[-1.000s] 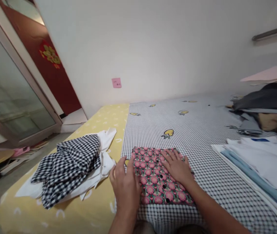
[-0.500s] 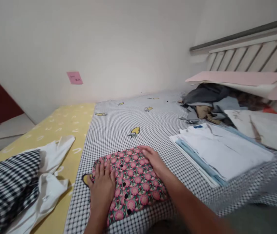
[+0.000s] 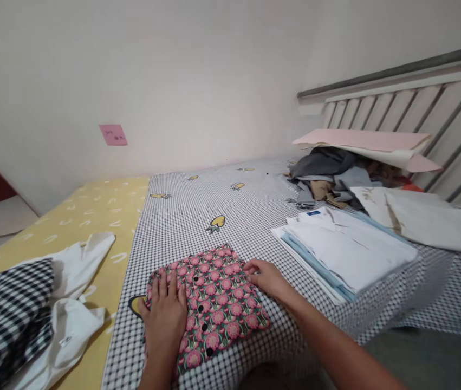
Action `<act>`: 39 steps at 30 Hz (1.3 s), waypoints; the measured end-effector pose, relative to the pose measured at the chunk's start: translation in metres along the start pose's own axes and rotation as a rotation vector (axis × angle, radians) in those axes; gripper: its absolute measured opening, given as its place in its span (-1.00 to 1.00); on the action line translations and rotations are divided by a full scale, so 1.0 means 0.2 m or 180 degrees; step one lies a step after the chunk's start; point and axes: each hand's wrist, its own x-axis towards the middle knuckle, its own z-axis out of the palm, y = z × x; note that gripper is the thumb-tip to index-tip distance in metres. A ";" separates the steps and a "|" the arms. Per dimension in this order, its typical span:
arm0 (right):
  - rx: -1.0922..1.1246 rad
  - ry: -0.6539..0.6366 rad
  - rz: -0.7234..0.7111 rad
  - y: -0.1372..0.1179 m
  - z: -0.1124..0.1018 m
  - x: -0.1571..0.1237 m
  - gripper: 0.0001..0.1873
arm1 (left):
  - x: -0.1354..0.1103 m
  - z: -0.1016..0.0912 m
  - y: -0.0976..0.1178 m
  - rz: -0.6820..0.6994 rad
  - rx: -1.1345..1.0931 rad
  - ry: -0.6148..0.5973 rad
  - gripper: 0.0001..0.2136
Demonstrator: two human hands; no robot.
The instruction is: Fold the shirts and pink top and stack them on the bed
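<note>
In front of me a pink floral shirt [image 3: 218,303] lies folded into a flat rectangle, with a row of black buttons down its front. My left hand [image 3: 166,311] rests flat on its left side, fingers stretched out. At the shirt's right edge is my right hand [image 3: 265,276], its fingers curled inward. Whether those fingertips pinch the cloth or only touch it, I cannot tell. Both lie over a black-and-white checked sheet [image 3: 181,216] with yellow pineapple prints.
A neat pile of white and light blue shirts [image 3: 348,249] lies to the right. Behind it are crumpled dark clothes [image 3: 323,168] under pink sheets of card [image 3: 368,140]. On the left, a checked black-and-white garment [image 3: 6,309] and white cloth [image 3: 79,319] lie on yellow bedding [image 3: 100,206].
My right hand has slid from the shirt's upper right corner down to its right edge, fingers curling. The left hand keeps its place on the shirt. The view has turned slightly right.
</note>
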 end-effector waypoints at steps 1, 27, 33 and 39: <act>-0.0128 0.0017 -0.0019 0.00 0.00 0.00 -0.76 | 0.00 0.00 0.00 -0.0006 0.0018 -0.0021 -0.50; -0.1324 -0.0206 0.0049 -0.16 0.08 -0.05 -0.47 | 0.00 0.01 0.01 -0.0056 -0.0208 0.0121 -0.50; -0.2270 0.0227 -0.0126 -0.31 0.00 -0.06 -0.57 | 0.00 0.03 0.01 -0.0017 -0.0281 0.0242 -0.52; -0.2500 0.0582 -0.1647 -0.47 0.21 -0.08 -0.45 | 0.00 0.02 0.00 0.0027 -0.0263 0.0161 -0.52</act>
